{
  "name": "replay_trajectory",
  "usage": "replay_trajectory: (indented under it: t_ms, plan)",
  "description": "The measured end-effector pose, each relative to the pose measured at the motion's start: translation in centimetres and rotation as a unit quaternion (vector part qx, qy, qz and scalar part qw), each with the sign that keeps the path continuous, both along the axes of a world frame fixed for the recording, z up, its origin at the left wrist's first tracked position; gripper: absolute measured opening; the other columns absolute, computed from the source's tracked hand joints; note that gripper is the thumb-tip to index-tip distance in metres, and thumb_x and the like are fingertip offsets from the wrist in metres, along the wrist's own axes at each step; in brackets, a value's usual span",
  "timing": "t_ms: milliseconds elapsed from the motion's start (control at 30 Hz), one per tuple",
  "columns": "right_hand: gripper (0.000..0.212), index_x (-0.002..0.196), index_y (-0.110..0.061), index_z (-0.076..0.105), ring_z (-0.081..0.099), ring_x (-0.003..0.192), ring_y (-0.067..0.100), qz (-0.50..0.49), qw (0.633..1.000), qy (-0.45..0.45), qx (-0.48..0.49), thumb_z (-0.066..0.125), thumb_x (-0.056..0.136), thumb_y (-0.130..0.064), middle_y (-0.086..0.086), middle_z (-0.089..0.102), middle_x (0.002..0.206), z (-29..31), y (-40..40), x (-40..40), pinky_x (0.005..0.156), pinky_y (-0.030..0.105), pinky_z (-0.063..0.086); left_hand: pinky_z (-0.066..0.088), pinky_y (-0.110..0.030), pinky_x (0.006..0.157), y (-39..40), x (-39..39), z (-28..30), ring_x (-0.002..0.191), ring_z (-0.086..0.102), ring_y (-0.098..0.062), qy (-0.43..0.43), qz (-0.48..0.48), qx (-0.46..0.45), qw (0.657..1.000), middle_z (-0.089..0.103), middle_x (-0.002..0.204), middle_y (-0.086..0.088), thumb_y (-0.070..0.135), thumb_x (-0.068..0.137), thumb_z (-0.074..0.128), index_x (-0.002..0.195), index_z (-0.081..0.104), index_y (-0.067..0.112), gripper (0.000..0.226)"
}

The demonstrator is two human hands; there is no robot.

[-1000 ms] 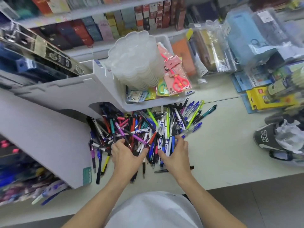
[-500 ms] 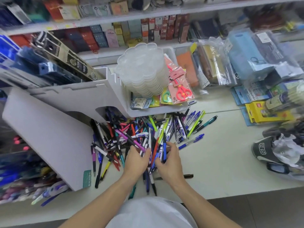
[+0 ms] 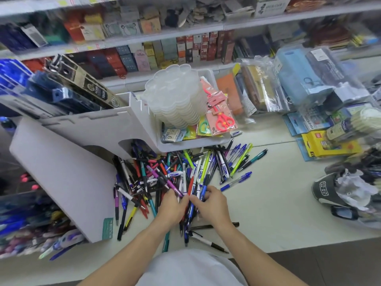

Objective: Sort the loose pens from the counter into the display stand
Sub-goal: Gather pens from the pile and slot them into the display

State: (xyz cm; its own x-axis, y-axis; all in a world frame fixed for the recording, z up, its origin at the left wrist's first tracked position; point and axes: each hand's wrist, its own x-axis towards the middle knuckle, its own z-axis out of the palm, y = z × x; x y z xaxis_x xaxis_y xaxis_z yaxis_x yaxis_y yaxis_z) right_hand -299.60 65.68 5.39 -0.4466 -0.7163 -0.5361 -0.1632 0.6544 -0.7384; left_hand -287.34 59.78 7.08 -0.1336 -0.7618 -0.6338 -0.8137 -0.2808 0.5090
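A white tray (image 3: 191, 144) is seen at the back of the pale surface (image 3: 278, 203), and in it are held a tall stack of clear scalloped lids (image 3: 175, 98), packets of red scissors (image 3: 223, 120) and small flat packs whose print cannot be read. To the left, the grey display stand (image 3: 68, 172) is set on a slant, its arched opening turned toward the pile; some dark pens can be made out inside that opening, but their number is hidden in shadow. The loose pens (image 3: 181, 172) are spread in a heap on the surface just in front of the tray and against the stand's side, with a few lying apart toward the near edge. Both hands are placed together at the near side of the heap. The left hand (image 3: 172, 207) is curled with its fingers closed round a bundle of pens, and the right hand (image 3: 212, 205) is curled likewise round the same bundle, the fingertips of the two nearly meeting. How many pens are held cannot be told, as the hands cover them. At the right edge a grey cap (image 3: 327, 189) with crumpled paper is partly cut off, and the shelved boxes (image 3: 185, 48) behind are too blurred to be identified.
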Motion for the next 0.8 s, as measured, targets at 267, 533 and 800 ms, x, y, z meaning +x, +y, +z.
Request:
replay_trajectory:
  t_ms: [267, 533, 800]
  plan:
    - [0.018, 0.093, -0.020, 0.056, 0.072, 0.059, 0.026, -0.002, 0.998, -0.066, -0.002, 0.073, 0.090, -0.023, 0.014, 0.072, 0.077, 0.5, 0.0, -0.5, 0.061, 0.043, 0.062, 0.045, -0.027, 0.062, 0.6, 0.1, 0.9, 0.068, 0.058, -0.012, 0.068, 0.003, 0.027, 0.997, 0.065, 0.081, 0.002, 0.034, 0.097, 0.060, 0.101, 0.065, 0.016, 0.020]
    - [0.014, 0.104, -0.012, 0.065, 0.074, 0.077, 0.024, 0.009, 0.983, -0.180, -0.025, 0.068, 0.096, -0.024, 0.011, 0.073, 0.092, 1.7, 0.6, 0.3, 0.060, 0.035, 0.063, 0.058, -0.055, 0.087, 0.2, 0.5, 1.2, 0.098, 0.071, -0.030, 0.182, 0.121, 0.150, 0.964, 0.071, 0.111, -0.014, 0.035, 0.097, 0.053, 0.112, 0.064, 0.017, 0.026]
    - [0.050, 0.059, -0.020, 0.033, 0.027, 0.046, 0.008, 0.087, 0.990, -0.115, 0.011, 0.046, 0.107, -0.029, -0.012, 0.028, 0.044, 2.1, 1.0, 0.3, 0.058, 0.030, 0.025, 0.062, -0.049, 0.072, 1.1, 1.0, 2.9, 0.075, 0.069, -0.027, 0.185, 0.082, 0.126, 0.971, 0.073, 0.091, -0.016, 0.028, 0.106, 0.044, 0.116, 0.056, 0.017, 0.019]
